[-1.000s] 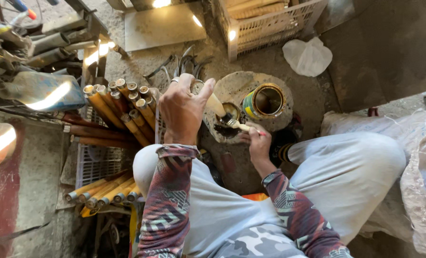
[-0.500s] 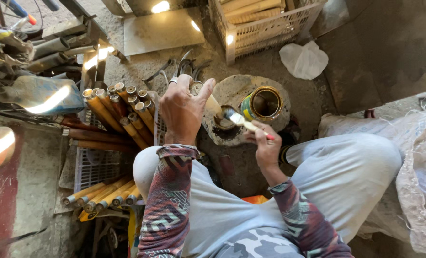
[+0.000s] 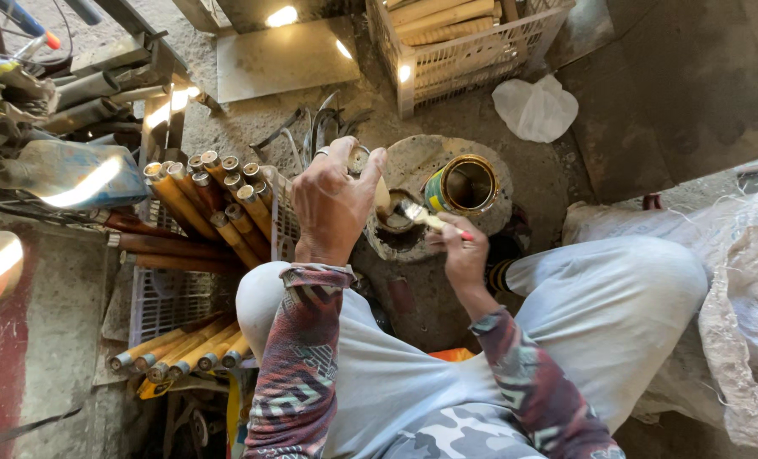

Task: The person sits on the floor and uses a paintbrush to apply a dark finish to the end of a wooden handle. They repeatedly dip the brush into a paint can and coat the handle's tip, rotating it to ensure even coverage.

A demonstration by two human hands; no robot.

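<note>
Seen from above, a seated person in pale trousers and patterned sleeves works over a round, stained stone block (image 3: 489, 183) at the centre of the frame. The left hand (image 3: 332, 204), just left of centre, is curled around a pale wooden handle (image 3: 370, 174), fingers and thumb wrapped about its upper end, holding it upright above the block. The right hand (image 3: 462, 251), slightly lower and to the right, pinches a small brush (image 3: 426, 217) between thumb and fingertips; its bristles point up and left, close to the handle and near a small dark cup (image 3: 396, 223) on the block. An open tin can (image 3: 462, 184) with a golden inside stands on the block just right of the brush. To the left of the hands, a bundle of tan wooden handles with metal-capped ends (image 3: 217, 200) leans in a plastic crate (image 3: 171, 297), with darker rods lying below them and another bundle (image 3: 179, 350) at the lower left. A white plastic crate (image 3: 472, 55) with pale wooden pieces sits at the top centre, and a crumpled white plastic bag (image 3: 536, 109) lies on the ground just right of it. Sacking fills the right edge
</note>
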